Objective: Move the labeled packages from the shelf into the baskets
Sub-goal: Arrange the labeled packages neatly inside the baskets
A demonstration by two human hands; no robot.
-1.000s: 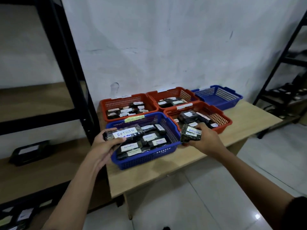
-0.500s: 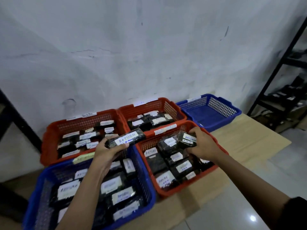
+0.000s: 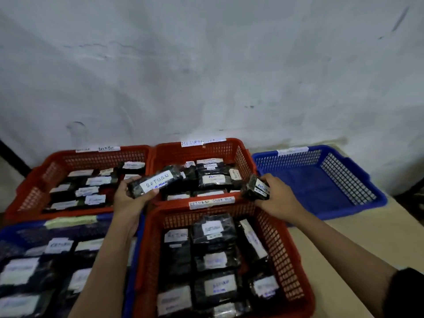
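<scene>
- At the far left corner of the table (image 3: 358,249) stands a red basket (image 3: 34,187), and nearer us a blue basket (image 3: 13,232); both already hold labeled packages.
- Our left hand (image 3: 130,196) grips a package (image 3: 156,183) from below, fingers curled around its end. We keep its "RETURN" label facing up, probably to read it. It hovers at the left rim of the far middle basket (image 3: 238,154), arm stretched forward.
- Our right hand (image 3: 275,198) pinches a second package (image 3: 257,188), tilted, over this basket's right near corner, above the near basket (image 3: 286,260).
- The far right basket (image 3: 358,198) holds nothing.
</scene>
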